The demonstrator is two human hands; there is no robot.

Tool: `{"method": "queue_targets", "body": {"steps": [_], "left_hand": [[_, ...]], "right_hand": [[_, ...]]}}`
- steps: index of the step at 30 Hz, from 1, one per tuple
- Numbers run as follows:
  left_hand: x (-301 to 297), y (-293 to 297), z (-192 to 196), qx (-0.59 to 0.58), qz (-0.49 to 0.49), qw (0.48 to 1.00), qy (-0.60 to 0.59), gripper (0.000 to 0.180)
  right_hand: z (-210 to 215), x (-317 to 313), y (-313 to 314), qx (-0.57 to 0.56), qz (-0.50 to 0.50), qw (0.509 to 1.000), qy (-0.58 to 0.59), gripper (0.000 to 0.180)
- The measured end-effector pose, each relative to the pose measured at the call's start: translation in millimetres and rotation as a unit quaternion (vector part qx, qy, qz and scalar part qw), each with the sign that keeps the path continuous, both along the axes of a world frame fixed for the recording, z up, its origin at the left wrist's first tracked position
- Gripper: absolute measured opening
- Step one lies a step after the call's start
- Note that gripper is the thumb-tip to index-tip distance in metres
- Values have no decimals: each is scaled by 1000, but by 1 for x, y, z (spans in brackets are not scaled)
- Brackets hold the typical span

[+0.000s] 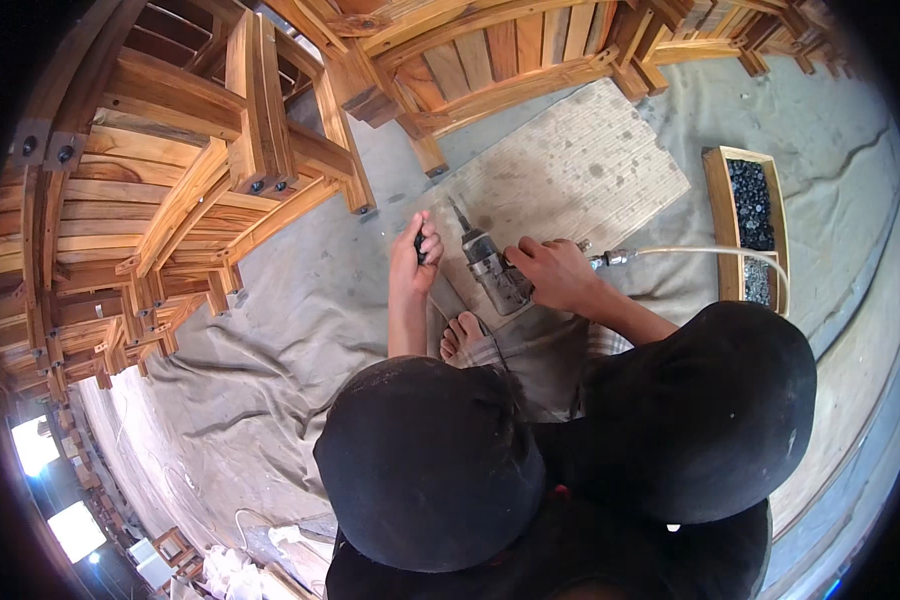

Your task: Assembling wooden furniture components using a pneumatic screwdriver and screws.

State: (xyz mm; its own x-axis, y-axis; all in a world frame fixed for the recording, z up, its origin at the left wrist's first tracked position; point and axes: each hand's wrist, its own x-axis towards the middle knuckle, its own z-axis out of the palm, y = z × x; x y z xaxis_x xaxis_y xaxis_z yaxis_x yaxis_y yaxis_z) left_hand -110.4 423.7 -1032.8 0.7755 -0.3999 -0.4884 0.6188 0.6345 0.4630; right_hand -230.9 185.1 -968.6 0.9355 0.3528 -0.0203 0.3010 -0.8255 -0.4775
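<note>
My left hand [413,258] is raised with its fingers curled around a small dark piece [421,245], mostly hidden, whose kind I cannot make out. To its right, my right hand [558,273] grips the handle of an air impact driver [498,275]. The driver has a grey metal body, a black nose and a thin bit [457,212] pointing away from me, up and left. The bit's tip is apart from my left fingers. A pale air hose [705,250] joins the driver through a metal fitting [610,258] beside my right wrist.
A stained board [590,150] lies on the grey ground cloth [300,300] ahead. At right stands a wooden box [715,205] of black and silver small hardware, the hose crossing it. Slatted wooden furniture [190,120] stands left and along the far side. My bare foot [460,337] is below the driver.
</note>
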Motion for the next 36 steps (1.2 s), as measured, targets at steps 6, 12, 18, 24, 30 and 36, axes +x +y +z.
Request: {"method": "queue_targets", "body": {"steps": [6,12,18,24,30,36], "left_hand": [[20,-7,46,56,-43,996,-58,22],[16,-19,75,196,-104,969,-109,23],[15,-13,89,302,-159,908,-243,26],[8,-13,92,387,-167,865,-271,27],[-5,-21,83,418,-129,864,-249,27],[-17,-25,74,381,-80,884,-259,25]], "right_hand": [[9,-6,4,-36,58,994,-84,44],[18,-8,5,-45,49,992,-107,44],[24,-9,5,-59,58,992,-95,50],[17,-11,6,-54,57,993,-85,50],[5,-16,6,-48,52,995,-77,46],[0,-17,6,-49,37,994,-92,44]]}}
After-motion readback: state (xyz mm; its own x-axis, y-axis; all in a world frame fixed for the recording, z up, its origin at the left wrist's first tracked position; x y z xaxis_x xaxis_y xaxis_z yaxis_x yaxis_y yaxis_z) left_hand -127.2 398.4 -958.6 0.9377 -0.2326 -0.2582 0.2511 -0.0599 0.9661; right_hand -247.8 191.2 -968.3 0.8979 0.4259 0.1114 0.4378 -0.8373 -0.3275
